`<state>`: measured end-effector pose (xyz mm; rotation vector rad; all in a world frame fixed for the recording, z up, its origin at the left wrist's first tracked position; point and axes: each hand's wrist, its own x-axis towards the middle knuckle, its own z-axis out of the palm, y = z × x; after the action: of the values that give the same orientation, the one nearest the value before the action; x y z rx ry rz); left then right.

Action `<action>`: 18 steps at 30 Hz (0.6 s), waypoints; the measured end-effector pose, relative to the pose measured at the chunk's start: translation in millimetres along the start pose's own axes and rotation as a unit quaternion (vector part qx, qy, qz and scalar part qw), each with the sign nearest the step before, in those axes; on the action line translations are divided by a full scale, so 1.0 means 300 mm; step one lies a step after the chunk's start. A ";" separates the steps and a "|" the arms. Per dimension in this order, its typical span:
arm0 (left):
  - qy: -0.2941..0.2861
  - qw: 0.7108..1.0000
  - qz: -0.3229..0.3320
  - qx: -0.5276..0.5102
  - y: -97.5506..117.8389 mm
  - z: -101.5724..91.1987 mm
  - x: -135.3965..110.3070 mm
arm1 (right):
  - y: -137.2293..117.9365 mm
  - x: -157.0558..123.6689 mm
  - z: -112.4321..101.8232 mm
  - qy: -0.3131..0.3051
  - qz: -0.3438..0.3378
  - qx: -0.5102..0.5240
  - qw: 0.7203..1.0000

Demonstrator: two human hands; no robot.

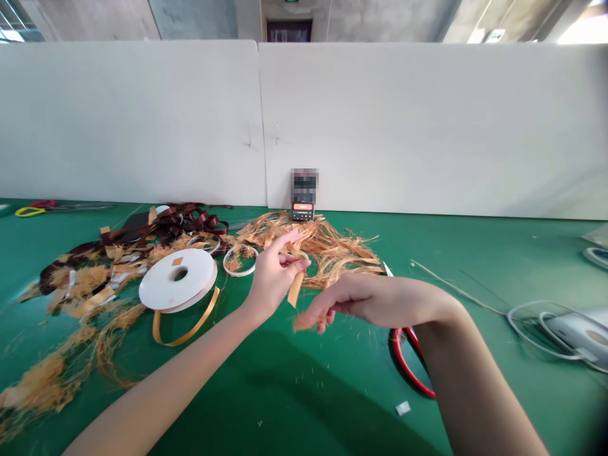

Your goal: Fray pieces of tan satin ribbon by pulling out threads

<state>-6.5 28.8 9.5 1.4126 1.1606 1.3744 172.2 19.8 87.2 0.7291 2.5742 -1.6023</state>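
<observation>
My left hand (276,272) is closed in a pinch on a short tan ribbon (296,288), whose flat end hangs below the fingertips. Lower and to the right, my right hand (349,301) bends down with its fingers together. A blurred tuft of tan threads (303,322) shows at its fingertips, and loose fibres lie around it. Behind both hands spreads a pile of frayed tan ribbon strips (332,247). Red-handled scissors (408,367) lie partly hidden beneath my right wrist.
A white ribbon spool (161,282) with a loose gold tail lies left, beside dark brown ribbon (199,221) and frayed scraps. A phone (303,196) leans on the white partition (403,126). Yellow-and-red scissors (35,208) lie far left. A corded device (579,332) stands right on the green table (498,266).
</observation>
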 end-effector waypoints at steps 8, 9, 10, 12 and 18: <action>-0.002 1.000 -0.012 -0.027 -0.015 -0.008 -0.002 | 0.044 0.021 0.000 0.322 0.089 -0.095 0.938; 0.003 0.999 -0.012 -0.032 -0.007 -0.008 0.000 | 0.049 0.022 0.001 0.285 0.125 -0.100 0.945; 0.004 0.999 -0.013 -0.035 0.001 -0.007 0.002 | 0.047 0.020 0.002 0.228 0.135 -0.090 0.960; 0.005 0.999 -0.016 -0.035 0.012 -0.002 0.004 | 0.024 0.011 0.004 0.081 0.075 -0.032 0.993; -0.009 0.999 -0.009 -0.037 -0.008 0.005 -0.001 | -0.004 0.003 0.002 0.216 -0.097 0.023 0.971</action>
<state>-5.0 29.0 6.9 1.3554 1.0975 1.3760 170.8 19.1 87.8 0.9504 3.0009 -1.7243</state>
